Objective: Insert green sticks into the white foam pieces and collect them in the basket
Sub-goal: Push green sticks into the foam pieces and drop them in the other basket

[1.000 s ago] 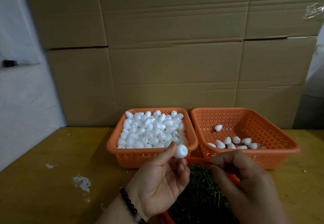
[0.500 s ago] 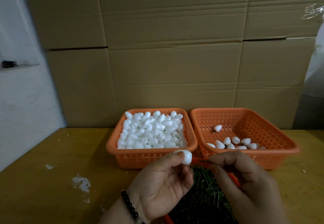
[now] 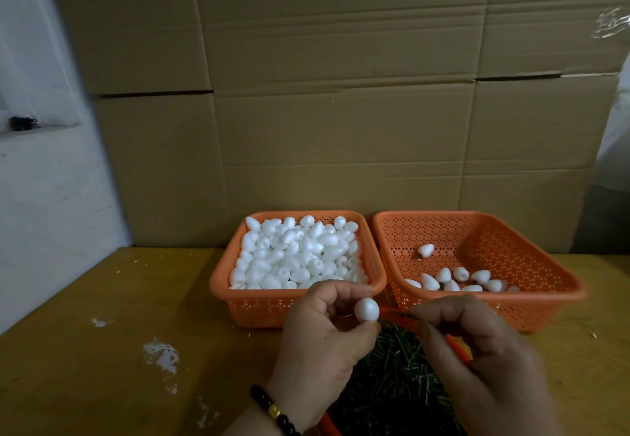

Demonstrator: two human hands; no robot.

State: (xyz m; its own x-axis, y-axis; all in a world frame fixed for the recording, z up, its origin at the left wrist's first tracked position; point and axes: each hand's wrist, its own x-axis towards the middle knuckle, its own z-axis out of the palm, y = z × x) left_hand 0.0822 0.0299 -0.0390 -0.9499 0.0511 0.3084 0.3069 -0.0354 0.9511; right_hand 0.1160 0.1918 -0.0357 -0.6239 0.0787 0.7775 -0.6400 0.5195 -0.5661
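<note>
White foam piece (image 3: 366,309) x1 pinched in L hand (image 3: 324,336); green stick (image 3: 402,315) x1 in R hand (image 3: 477,350) pinch.

Stacked cardboard boxes (image 3: 341,111) stand behind the paint-flecked wooden table (image 3: 102,350).

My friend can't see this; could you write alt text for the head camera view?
A left hand pinches a white foam piece while the right hand pinches a green stick beside it, above two orange baskets.
</note>
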